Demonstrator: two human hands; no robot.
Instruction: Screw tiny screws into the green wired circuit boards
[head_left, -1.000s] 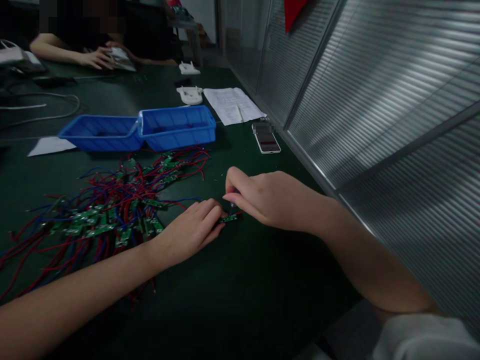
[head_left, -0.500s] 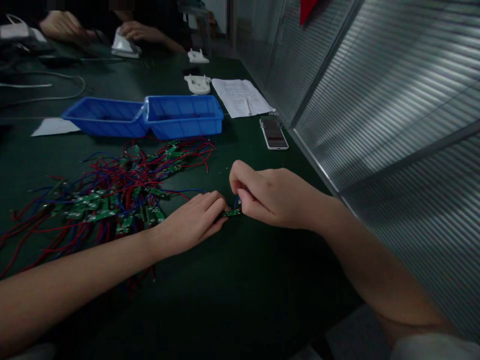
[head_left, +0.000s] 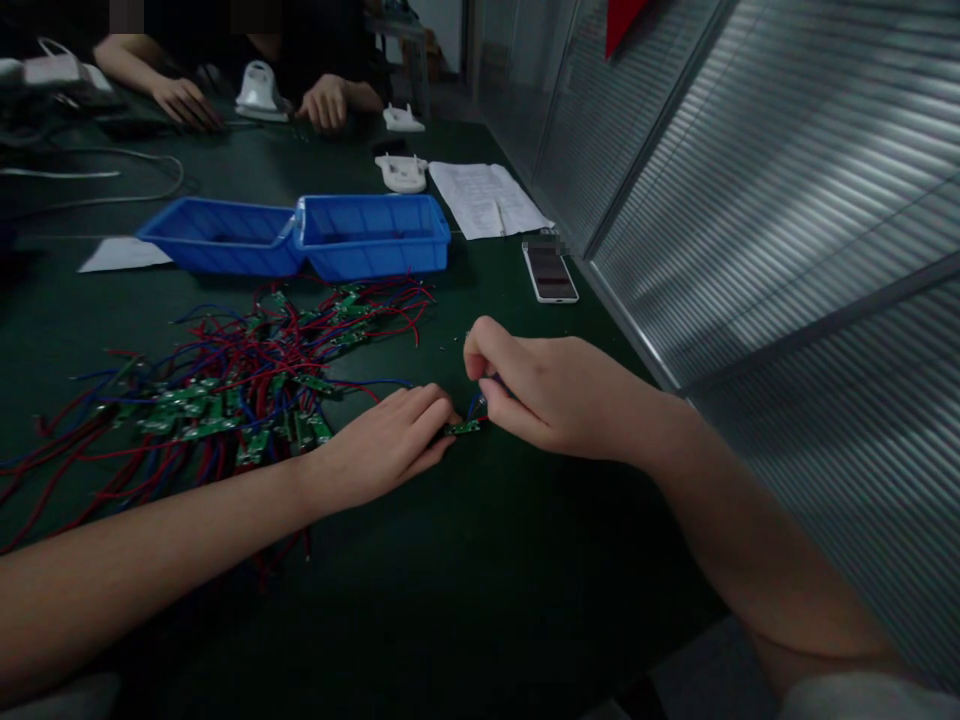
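Note:
My left hand (head_left: 394, 440) rests low over the green table (head_left: 480, 580), its fingertips pinched on one end of a small green circuit board (head_left: 466, 427). Just right of it, my right hand (head_left: 536, 390) is closed, thumb against curled finger, on a blue wire (head_left: 472, 405) that rises from the board. A bit of red wire shows at the board's right end, and the rest is hidden behind my fingers. Left of my hands lies a tangled pile of circuit boards (head_left: 214, 410) with red and blue wires, partly beneath my left forearm.
Two blue bins (head_left: 375, 262) stand behind the pile. Farther right lie printed papers (head_left: 487, 200) with a pen and a phone (head_left: 551, 272). White plastic parts (head_left: 405, 175) and a white device (head_left: 260, 95) sit near a co-worker's hands (head_left: 326, 103). A blind-covered glass partition (head_left: 750, 200) borders the right side.
The co-worker's hands have come off the white device and now rest on the table on either side of it. My own hands hold nearly the same pose; the view has shifted slightly.

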